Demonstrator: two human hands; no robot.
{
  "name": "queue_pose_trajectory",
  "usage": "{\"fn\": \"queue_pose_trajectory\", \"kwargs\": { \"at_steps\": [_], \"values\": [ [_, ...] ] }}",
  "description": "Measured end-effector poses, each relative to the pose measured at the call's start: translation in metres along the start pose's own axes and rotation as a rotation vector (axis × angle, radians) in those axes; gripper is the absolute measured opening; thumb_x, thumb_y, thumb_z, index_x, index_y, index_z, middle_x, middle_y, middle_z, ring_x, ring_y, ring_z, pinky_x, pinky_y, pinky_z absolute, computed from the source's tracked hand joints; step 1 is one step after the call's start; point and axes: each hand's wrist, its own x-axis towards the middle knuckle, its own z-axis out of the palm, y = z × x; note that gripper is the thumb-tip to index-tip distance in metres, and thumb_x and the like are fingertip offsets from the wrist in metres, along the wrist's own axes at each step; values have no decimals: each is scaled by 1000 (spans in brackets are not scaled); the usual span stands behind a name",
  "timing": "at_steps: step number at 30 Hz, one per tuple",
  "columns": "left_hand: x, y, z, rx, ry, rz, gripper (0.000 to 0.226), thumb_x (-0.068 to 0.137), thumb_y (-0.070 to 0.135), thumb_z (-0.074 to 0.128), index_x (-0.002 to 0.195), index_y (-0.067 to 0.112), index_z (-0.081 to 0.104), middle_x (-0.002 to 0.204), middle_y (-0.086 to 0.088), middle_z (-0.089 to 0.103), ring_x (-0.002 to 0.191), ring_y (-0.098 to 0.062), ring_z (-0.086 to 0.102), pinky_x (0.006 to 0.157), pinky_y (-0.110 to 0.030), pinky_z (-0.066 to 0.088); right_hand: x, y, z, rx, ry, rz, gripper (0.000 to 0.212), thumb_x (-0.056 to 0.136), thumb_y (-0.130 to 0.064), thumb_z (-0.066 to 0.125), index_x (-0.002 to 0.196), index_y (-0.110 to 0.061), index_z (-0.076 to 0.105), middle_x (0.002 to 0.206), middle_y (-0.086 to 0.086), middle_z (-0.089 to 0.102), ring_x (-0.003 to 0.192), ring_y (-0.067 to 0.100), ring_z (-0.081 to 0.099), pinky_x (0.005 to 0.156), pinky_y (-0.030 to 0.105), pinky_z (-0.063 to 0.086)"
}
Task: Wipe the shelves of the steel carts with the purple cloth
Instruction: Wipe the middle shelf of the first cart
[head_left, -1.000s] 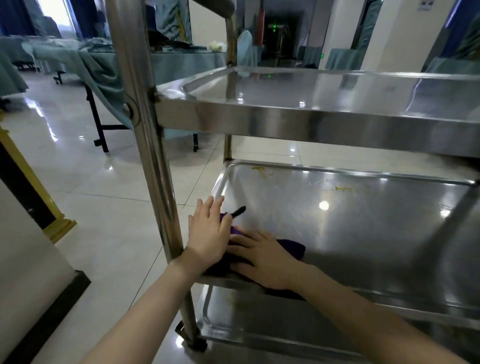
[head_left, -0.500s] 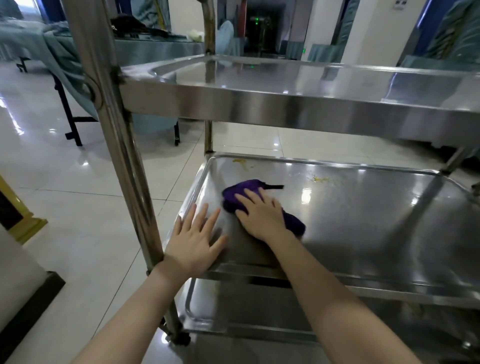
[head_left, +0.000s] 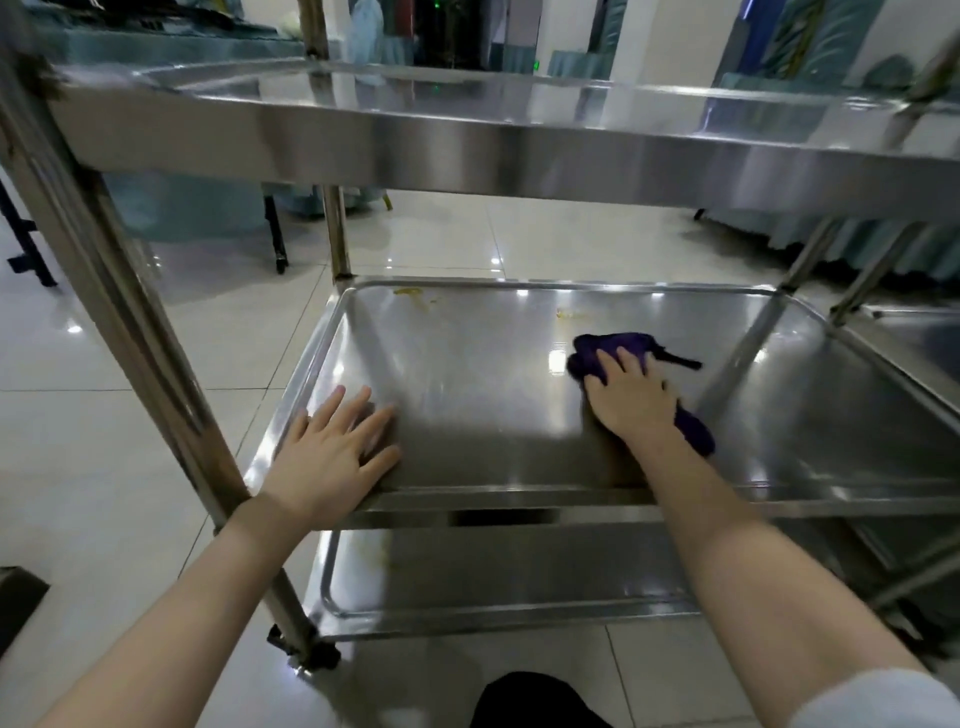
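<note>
Steel cart (head_left: 519, 171): three tiers of polished sheet metal on round tubular posts. The middle shelf (head_left: 467, 405) is a shallow rectangular tray with rounded corners and a raised rolled rim, and its surface is glossy with light reflections. The top shelf (head_left: 363, 140) sits above the middle shelf and the bottom shelf (head_left: 519, 582) below it, both of the same tray form.

Purple cloth (head_left: 623, 345): soft, bunched and crumpled, deep violet, with a thin dark tail (head_left: 678, 358) trailing to the right. It lies on the middle shelf, right of centre and nearer its far rim.

Right hand (head_left: 631, 397): palm down on the cloth. The grip is flat, with fingers extended and slightly apart, pressing the fabric to the steel.

Left hand (head_left: 332, 457): palm down on the middle shelf's near left corner. The grip is spread, with fingers straight, and holds nothing.

Soiling: yellowish smears (head_left: 415, 297) at the middle shelf's far left corner. A smaller fleck (head_left: 569, 314) lies by the far rim, just beyond the cloth.

Floor (head_left: 104, 441): glossy pale tiles beneath and left of the middle shelf.
</note>
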Motion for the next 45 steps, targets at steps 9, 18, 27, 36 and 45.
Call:
{"fn": "queue_pose_trajectory", "kwargs": {
  "at_steps": [9, 18, 27, 36, 45],
  "values": [
    [7, 13, -2, -183, 207, -38, 55, 97, 48, 34, 148, 27, 31, 154, -2, 33, 147, -23, 15, 119, -45, 15, -88, -94, 25, 43, -131, -678, 52, 98, -52, 29, 149, -43, 25, 161, -12, 18, 148, 17, 9, 116, 45, 11],
    [2, 23, -8, -117, 203, 26, 56, 96, 50, 39, 146, 27, 36, 150, 1, 40, 146, -23, 19, 118, -44, 17, -49, 133, -38, -47, -61, 162, 57, 99, -55, 30, 153, -38, 18, 163, -11, 10, 149, 24, 8, 117, 53, 16],
    [14, 40, -6, -114, 80, 121, 62, 93, 60, 26, 145, 27, 36, 151, -1, 38, 145, -23, 22, 116, -40, 23, -118, -21, 3, -9, -22, -411, 54, 96, -50, 40, 148, -41, 31, 160, -14, 21, 147, 22, 17, 110, 44, 23],
    [-59, 67, -98, -173, -172, 139, 69, 99, 54, 12, 139, 11, 49, 147, -7, 44, 141, -29, 33, 116, -39, 23, -168, -57, -71, 46, -601, -346, 47, 98, -25, 48, 145, -26, 43, 158, -12, 27, 145, 24, 17, 113, 40, 28],
    [-159, 94, -285, -424, -204, -73, 48, 92, 25, 60, 138, 17, 49, 138, -6, 52, 123, -25, 51, 100, -34, 42, -268, -106, -259, 178, -569, -459, 42, 93, -26, 55, 135, -27, 56, 150, -17, 40, 139, 23, 30, 107, 43, 34]
  ]
}}
